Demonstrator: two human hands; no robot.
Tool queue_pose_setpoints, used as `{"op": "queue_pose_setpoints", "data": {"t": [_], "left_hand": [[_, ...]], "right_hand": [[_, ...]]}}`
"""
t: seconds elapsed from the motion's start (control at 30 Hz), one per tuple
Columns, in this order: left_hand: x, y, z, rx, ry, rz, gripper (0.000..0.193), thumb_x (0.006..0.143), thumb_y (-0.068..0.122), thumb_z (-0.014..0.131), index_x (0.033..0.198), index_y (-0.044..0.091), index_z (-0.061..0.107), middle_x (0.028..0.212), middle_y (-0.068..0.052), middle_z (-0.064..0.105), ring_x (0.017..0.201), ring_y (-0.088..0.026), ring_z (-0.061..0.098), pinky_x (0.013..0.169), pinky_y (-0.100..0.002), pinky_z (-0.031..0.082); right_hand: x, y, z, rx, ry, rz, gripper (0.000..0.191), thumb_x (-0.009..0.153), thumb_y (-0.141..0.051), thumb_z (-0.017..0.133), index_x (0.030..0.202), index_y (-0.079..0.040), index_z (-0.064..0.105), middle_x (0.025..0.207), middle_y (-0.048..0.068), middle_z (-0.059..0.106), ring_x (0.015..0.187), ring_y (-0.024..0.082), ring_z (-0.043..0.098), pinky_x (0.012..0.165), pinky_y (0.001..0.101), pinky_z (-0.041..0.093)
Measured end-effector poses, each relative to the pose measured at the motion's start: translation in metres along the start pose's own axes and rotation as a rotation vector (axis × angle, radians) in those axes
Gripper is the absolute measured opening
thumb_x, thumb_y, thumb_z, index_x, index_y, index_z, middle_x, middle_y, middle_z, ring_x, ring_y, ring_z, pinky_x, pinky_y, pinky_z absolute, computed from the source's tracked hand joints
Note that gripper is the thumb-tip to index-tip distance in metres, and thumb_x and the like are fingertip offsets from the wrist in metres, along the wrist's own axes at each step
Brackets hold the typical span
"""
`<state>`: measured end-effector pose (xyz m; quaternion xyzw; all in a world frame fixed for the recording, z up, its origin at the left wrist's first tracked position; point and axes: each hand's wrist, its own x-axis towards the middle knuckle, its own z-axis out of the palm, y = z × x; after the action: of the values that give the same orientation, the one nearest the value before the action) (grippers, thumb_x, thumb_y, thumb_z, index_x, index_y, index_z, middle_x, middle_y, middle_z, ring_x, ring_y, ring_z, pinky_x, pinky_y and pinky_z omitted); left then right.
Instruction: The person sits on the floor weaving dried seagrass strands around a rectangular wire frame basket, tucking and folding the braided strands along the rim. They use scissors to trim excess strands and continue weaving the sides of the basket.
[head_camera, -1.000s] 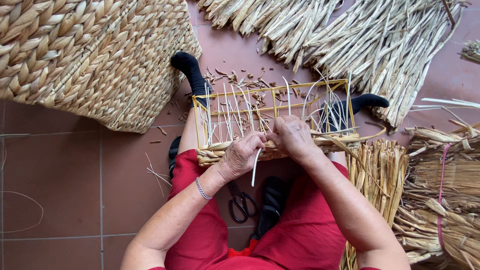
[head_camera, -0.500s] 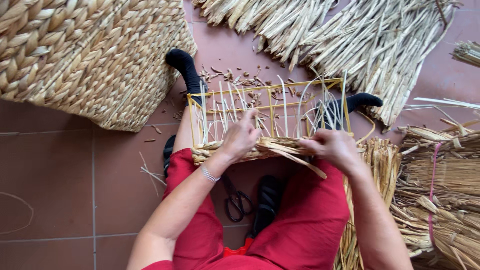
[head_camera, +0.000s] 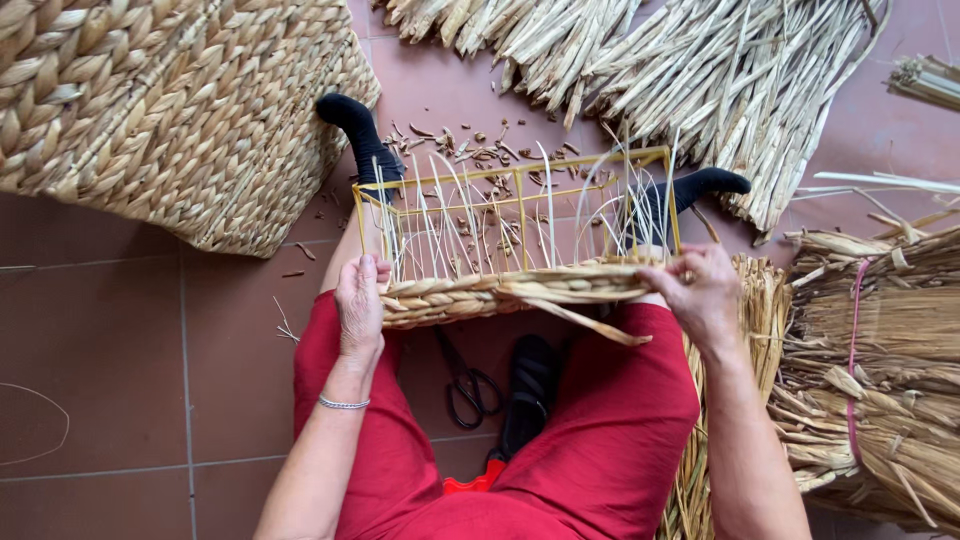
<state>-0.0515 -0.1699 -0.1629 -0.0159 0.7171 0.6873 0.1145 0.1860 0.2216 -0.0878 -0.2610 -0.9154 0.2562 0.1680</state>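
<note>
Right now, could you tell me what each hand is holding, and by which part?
Both grip the half-woven basket: the left hand at its left end by the frame corner, the right hand at the right end of the woven band.

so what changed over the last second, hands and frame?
Both hands spread apart from mid-frame: left hand now grips the wire frame at its left corner, right hand pinches the woven band at the right end. Scissors, big basket and straw bundles unchanged.
</note>
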Motion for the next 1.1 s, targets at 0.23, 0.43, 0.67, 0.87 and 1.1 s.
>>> {"op": "queue_pose_setpoints", "data": {"t": [0.23,0.43,0.67,0.87,1.1], "left_hand": [[-0.022,0.003,-0.017,0.143,0.058,0.179,0.024,0.11,0.023,0.055,0.104,0.002,0.064,0.082,-0.001,0.066,0.076,-0.007,0.062,0.073,-0.025,0.052],[-0.024,0.005,-0.031,0.213,0.035,0.155,0.022,0.109,0.02,0.055,0.106,0.002,0.067,0.08,0.0,0.068,0.074,-0.007,0.061,0.071,-0.025,0.052],[-0.025,0.042,-0.04,0.535,0.063,0.555,0.022,0.099,0.006,0.064,0.12,-0.001,0.066,0.109,-0.013,0.07,0.095,-0.022,0.068,0.086,-0.033,0.055],[-0.092,0.066,-0.014,0.515,-0.258,0.607,0.038,0.092,-0.004,0.069,0.128,0.005,0.062,0.125,-0.015,0.064,0.091,-0.022,0.066,0.079,-0.033,0.058],[-0.095,0.058,0.046,0.501,-0.534,0.746,0.035,0.095,0.003,0.067,0.13,0.003,0.059,0.114,-0.018,0.071,0.099,-0.035,0.072,0.083,-0.038,0.059]], "right_hand": [[-0.084,-0.006,0.004,0.171,0.099,0.006,0.028,0.077,-0.024,0.091,0.085,-0.004,0.073,0.101,0.011,0.064,0.091,0.019,0.063,0.07,0.0285,0.054],[-0.11,-0.006,0.019,0.077,0.098,0.112,0.03,0.076,-0.025,0.095,0.081,-0.006,0.072,0.086,0.004,0.058,0.069,0.014,0.057,0.061,0.029,0.049],[-0.111,-0.009,0.028,-0.001,0.172,0.056,0.033,0.076,-0.027,0.097,0.077,-0.006,0.071,0.08,0.004,0.058,0.069,0.015,0.055,0.06,0.0313,0.047],[-0.094,-0.003,0.008,0.061,0.04,0.008,0.031,0.083,-0.026,0.094,0.08,-0.006,0.07,0.081,0.003,0.064,0.072,0.015,0.06,0.065,0.0307,0.049],[-0.087,-0.024,-0.03,-0.295,0.09,-0.094,0.03,0.081,-0.035,0.09,0.094,-0.012,0.076,0.097,0.006,0.069,0.093,0.023,0.062,0.084,0.0374,0.048]]}}
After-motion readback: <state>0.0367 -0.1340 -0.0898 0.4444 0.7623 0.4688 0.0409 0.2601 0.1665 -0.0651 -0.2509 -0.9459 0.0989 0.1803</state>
